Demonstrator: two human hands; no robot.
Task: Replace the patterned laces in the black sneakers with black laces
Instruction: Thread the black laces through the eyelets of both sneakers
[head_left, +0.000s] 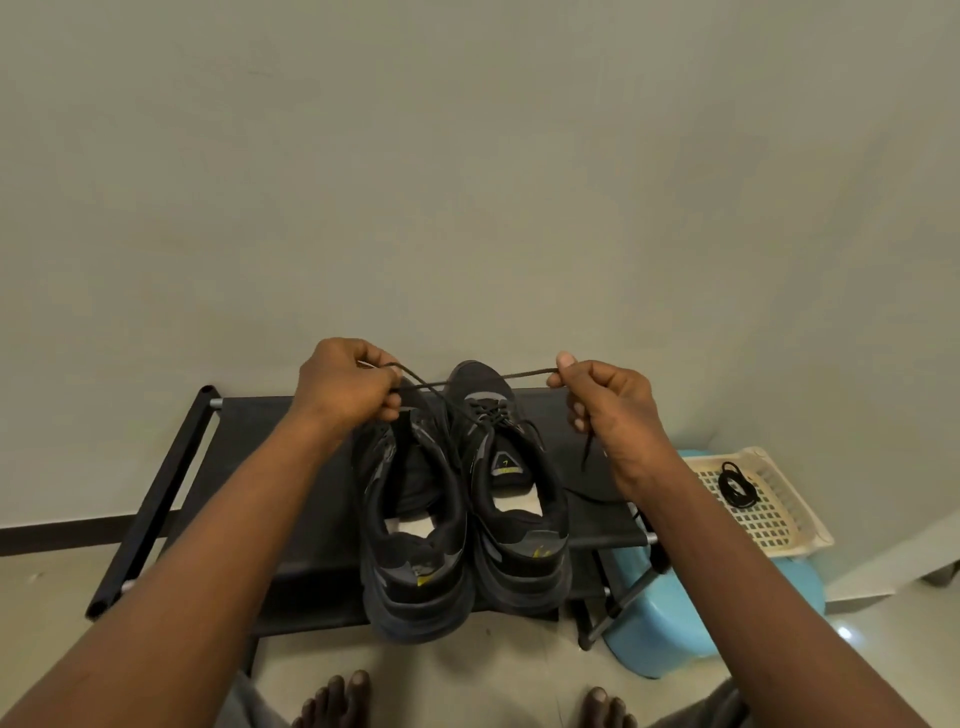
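Left side of my feed: the left hand (345, 382) has its fingers curled tight, pinching one end of the black lace (511, 374) above the shoe rack's (260, 431) far edge. The left sneaker (415, 545) and the right sneaker (514, 519) sit touching mid-rack, heels over the near edge. The lace runs down into the right one's eyelets. The right hand (608, 400) pinches the other end between thumb and forefinger, remaining fingers curled. A coiled lace (735, 483) lies in the basket (779, 519) beyond the rack's right edge.

L forearm (208, 525) & R forearm (737, 551) were bare; 2 feet (337, 701) bare; grey garment (249, 706) over legs.
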